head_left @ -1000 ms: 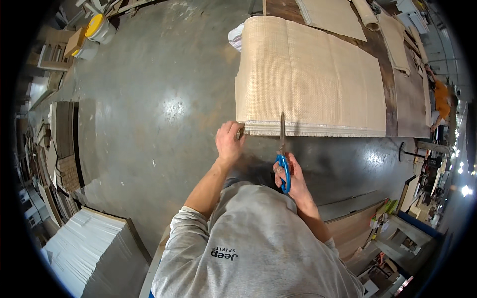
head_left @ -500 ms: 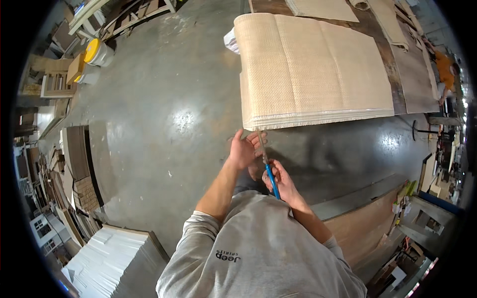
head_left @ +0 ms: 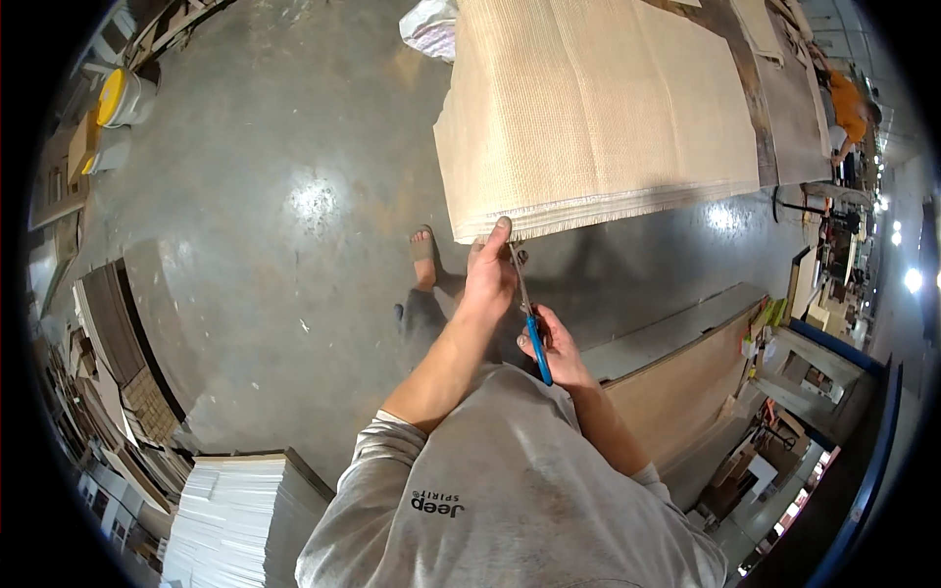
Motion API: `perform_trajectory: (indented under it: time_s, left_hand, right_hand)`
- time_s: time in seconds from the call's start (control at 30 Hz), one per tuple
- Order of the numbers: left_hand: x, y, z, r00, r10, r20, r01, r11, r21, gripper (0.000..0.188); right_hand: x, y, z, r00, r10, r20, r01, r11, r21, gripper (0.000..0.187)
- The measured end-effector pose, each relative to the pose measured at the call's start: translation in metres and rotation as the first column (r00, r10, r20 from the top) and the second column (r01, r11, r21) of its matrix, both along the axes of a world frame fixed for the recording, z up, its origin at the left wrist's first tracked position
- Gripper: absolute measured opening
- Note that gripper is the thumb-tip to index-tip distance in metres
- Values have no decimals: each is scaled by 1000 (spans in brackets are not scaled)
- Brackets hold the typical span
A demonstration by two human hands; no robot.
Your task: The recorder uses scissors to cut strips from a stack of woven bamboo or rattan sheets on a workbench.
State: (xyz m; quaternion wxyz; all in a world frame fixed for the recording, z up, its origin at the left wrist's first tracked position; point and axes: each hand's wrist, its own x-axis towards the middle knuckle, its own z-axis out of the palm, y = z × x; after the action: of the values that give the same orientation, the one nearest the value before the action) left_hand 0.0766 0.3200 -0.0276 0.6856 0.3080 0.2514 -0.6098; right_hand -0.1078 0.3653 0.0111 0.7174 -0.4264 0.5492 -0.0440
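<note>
Layered beige woven sheets, like cane webbing with fringed edges, lie on a brown table and overhang its left end. My left hand pinches their near edge close to the left corner, thumb on top and fingers underneath, mostly hidden. In my right hand is a pair of scissors with blue handles. Its blades point away from me, up to the fringed edge just right of my left hand. Whether the blades touch the sheets, I cannot tell.
A crumpled white bag sits beyond the sheets' left side. White buckets, one with a yellow lid, stand far left. Stacked white panels are near left, a long wooden board near right. A person in orange is far right.
My left hand has gone from open below the edge to gripping the sheets' corner. The scissors remain in my right hand. The view has shifted, and a bare foot now shows.
</note>
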Motion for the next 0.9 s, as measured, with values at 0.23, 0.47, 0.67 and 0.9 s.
perform_trajectory:
  time_s: [0.23,0.47,0.67,0.9]
  left_hand:
    - [4,3,-3,995,-55,81,53,998,23,34]
    - [3,3,-5,994,-43,98,27,988,152,40]
    - [2,3,-10,991,-83,107,67,988,138,36]
    - [8,4,6,995,-86,56,82,994,69,34]
  right_hand:
    - [19,-3,-1,1000,16,-3,-16,992,-127,63]
    - [36,-9,10,998,-55,35,59,991,-121,60]
    - [64,-28,16,996,-75,51,82,982,-169,63]
    - [60,-28,0,992,-57,109,71,989,-129,76]
